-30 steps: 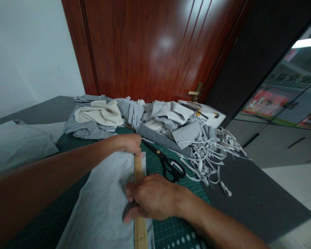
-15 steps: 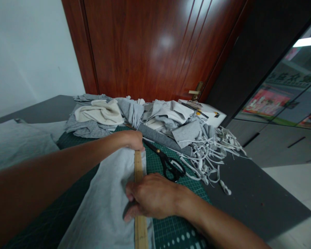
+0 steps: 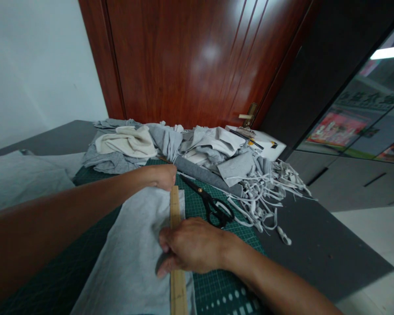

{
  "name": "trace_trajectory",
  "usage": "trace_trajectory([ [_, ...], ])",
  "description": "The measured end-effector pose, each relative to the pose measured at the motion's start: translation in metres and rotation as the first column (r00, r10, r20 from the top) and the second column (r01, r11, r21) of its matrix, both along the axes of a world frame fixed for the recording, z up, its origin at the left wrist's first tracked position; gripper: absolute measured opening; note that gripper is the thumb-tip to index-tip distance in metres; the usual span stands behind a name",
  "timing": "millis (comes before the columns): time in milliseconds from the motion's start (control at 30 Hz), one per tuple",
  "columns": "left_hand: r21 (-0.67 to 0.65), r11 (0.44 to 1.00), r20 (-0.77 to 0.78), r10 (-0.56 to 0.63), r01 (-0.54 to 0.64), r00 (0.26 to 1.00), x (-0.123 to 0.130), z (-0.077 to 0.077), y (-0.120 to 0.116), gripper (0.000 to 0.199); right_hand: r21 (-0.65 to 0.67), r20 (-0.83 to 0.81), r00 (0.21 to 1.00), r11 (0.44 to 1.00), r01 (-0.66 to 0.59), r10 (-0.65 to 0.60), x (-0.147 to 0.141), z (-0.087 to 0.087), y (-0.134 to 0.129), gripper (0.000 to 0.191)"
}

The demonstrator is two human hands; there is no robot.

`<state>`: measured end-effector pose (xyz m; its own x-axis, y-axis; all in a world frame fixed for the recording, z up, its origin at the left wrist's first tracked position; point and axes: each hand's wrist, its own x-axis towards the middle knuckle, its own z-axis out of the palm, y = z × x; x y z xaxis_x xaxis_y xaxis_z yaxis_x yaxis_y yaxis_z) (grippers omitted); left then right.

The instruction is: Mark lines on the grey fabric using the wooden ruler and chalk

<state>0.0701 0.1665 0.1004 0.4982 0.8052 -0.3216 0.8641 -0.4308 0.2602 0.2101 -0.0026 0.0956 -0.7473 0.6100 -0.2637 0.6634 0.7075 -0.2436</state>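
Light-grey knit fabric sheet (image 3: pixel 134 253) lies flat on dark-green gridded cutting mat (image 3: pixel 216 284), w/ long wooden ruler (image 3: pixel 176 245) laid along its right edge. Left hand (image 3: pixel 162 176) at far end of ruler, fingers curled down onto fabric's far edge. Right hand (image 3: pixel 192 249) pressed flat over ruler mid-length, fingers spread narrow, pinning ruler and cloth. Assessment: cloth light, soft, stretchy, likely to creep or bunch; best held by flat pressure near edge, not pinched. Ruler stiff, light. Black-handled scissors (image 3: pixel 210 203) lie just right of ruler; heap of grey and cream fabric offcuts (image 3: pixel 190 148) beyond.
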Motion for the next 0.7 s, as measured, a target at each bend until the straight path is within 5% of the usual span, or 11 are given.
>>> trace_trajectory([
  [333,0.233,0.967,-0.102,-0.087,0.108,0.991,0.015,0.012,-0.026,0.030,-0.004,0.005,1.000,1.000,0.003,-0.003,0.000,0.000,-0.001,0.060],
  [700,0.201,0.973,-0.099,-0.094,0.112,0.991,0.019,0.008,-0.032,0.017,-0.026,0.023,1.000,0.999,-0.018,0.019,-0.002,0.000,-0.004,0.060],
])
